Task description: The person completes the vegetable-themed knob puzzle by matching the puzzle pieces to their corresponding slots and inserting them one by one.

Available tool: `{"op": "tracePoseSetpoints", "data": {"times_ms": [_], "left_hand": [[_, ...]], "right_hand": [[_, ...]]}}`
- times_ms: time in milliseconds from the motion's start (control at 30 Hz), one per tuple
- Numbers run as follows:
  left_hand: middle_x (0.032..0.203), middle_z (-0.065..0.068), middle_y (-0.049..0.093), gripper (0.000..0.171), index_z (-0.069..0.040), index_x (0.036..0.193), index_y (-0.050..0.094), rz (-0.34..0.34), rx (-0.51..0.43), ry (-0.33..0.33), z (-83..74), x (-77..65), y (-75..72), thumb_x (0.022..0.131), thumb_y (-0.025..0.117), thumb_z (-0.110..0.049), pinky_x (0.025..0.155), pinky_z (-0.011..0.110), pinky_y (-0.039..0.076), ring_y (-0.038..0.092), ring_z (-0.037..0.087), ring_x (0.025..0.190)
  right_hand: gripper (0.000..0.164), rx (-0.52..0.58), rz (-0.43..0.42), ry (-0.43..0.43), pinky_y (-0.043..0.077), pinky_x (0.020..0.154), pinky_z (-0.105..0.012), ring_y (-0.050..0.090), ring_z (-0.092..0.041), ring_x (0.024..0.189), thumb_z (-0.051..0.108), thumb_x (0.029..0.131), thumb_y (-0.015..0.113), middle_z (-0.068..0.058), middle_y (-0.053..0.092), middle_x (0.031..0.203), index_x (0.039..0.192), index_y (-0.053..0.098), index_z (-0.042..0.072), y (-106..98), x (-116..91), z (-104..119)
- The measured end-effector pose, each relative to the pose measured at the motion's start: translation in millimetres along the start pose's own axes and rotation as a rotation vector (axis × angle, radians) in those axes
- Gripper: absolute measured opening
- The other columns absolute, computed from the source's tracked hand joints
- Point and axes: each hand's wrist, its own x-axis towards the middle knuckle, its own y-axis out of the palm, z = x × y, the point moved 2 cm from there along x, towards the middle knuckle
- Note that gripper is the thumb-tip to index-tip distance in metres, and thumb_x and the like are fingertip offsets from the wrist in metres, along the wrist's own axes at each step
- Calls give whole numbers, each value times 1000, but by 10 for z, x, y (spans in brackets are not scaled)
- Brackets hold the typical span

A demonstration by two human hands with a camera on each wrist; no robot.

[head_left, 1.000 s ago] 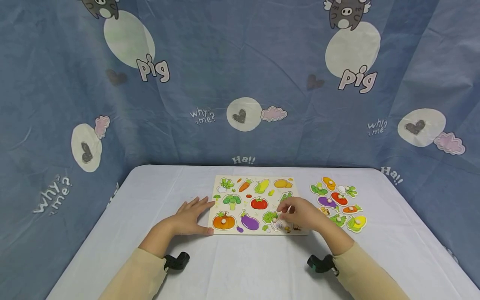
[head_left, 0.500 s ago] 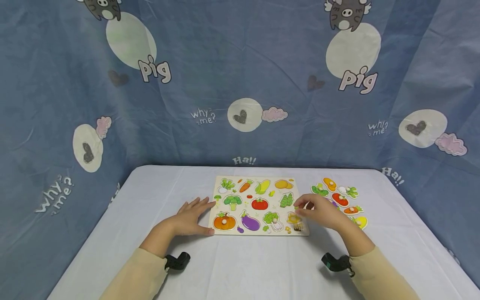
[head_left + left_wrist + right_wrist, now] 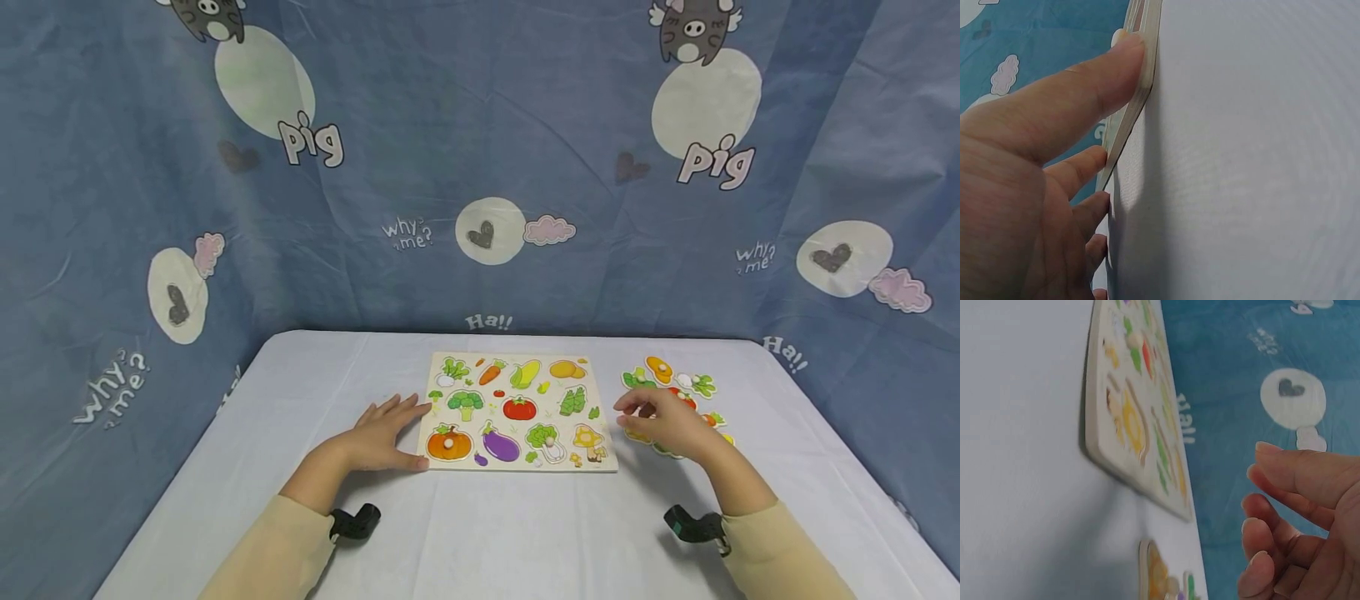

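Note:
The cream vegetable puzzle board (image 3: 553,402) lies flat on the table. A pumpkin piece (image 3: 448,445) with a white knob sits at its near left, and a knobbed Chinese cabbage piece (image 3: 547,443) at its near right. My left hand (image 3: 378,437) touches the board's left edge with spread, mostly straight fingers; in the left wrist view the thumb (image 3: 1072,94) presses the near corner. Beyond the board's right side hovers my right hand (image 3: 667,421), fingers loosely bent and holding nothing in the right wrist view. Partly beneath it are loose vegetable pieces, including an orange one (image 3: 659,369).
Other loose knobbed pieces, such as a radish-like one (image 3: 697,383), lie close together to the right of the board. A white cloth (image 3: 487,533) covers the table. Behind it hangs a blue printed curtain (image 3: 360,275).
My right hand has moved right, from over the board's near right area toward the loose pieces, uncovering the mushroom picture. My left hand stays at the board's left edge.

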Motion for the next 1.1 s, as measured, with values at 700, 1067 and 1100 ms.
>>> {"op": "tracePoseSetpoints", "data": {"times_ms": [700, 1067, 1100], "left_hand": [[164, 15, 25, 99, -18, 155, 38, 8, -6, 2, -14, 1, -10, 75, 80, -57, 120, 62, 4, 12, 41, 151], [163, 16, 26, 98, -18, 155, 39, 5, -1, 3, -14, -8, -10, 75, 80, -56, 120, 63, 5, 13, 41, 151], [163, 16, 26, 98, -18, 155, 39, 5, -1, 3, -12, -6, -8, 75, 80, -56, 120, 63, 5, 13, 41, 151]], "right_hand": [[17, -60, 21, -21, 51, 75, -33, 55, -19, 86, 10, 90, 74, -3, 65, 97, 105, 70, 4, -72, 48, -426], [10, -65, 52, 3, 48, 72, -31, 53, -18, 80, 7, 89, 74, 0, 63, 88, 98, 70, 7, -32, 93, -501], [10, -68, 56, 10, 48, 72, -31, 53, -17, 80, 7, 89, 74, 0, 63, 88, 98, 70, 7, -26, 95, -502]]}}
